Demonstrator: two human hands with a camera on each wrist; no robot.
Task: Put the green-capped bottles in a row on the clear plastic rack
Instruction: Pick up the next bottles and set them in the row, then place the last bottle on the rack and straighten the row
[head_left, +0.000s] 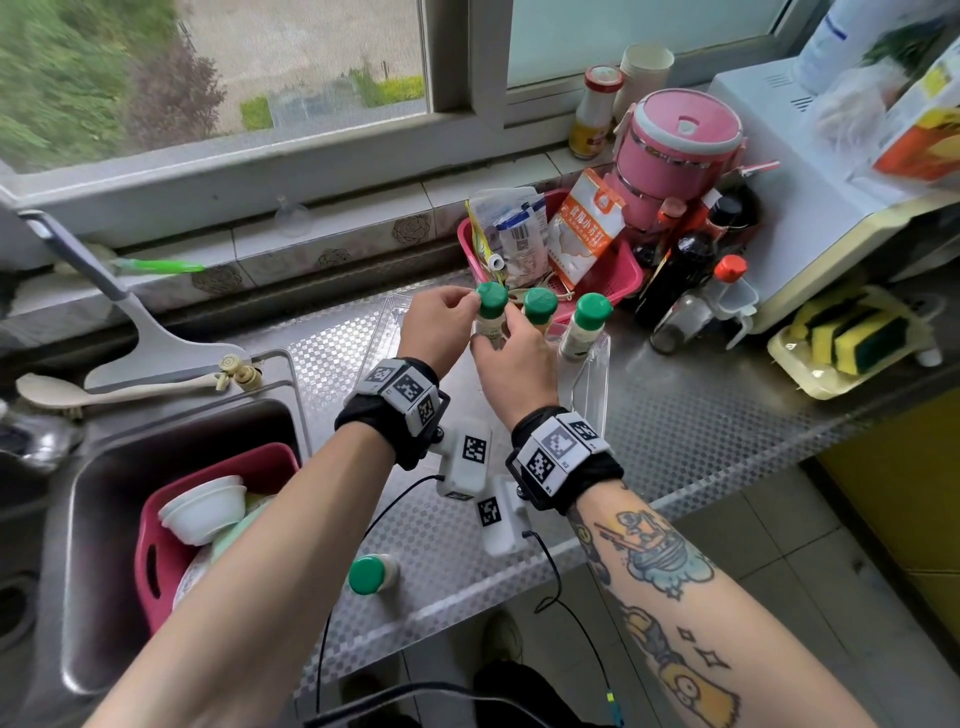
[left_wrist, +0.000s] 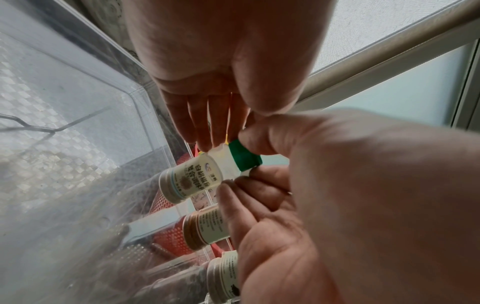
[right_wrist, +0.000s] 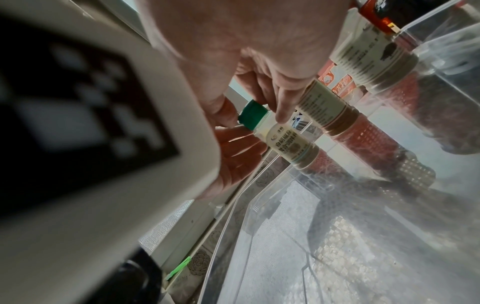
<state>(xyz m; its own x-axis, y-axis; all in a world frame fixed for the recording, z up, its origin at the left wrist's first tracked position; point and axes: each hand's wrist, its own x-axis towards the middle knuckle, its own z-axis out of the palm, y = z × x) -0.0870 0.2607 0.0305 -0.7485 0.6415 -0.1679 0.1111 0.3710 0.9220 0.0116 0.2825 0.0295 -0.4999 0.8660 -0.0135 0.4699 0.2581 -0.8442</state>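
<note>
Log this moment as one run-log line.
both hands hold third bottle at rack | two bottles standing | one bottle lies on counter

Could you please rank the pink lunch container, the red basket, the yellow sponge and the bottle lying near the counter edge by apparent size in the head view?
1. pink lunch container and red basket: look alike, and the basket is partly hidden
2. yellow sponge
3. lying bottle

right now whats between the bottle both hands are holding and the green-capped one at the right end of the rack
One more green-capped bottle stands between the held bottle and the right-end bottle on the clear rack. The head view shows it best.
</note>
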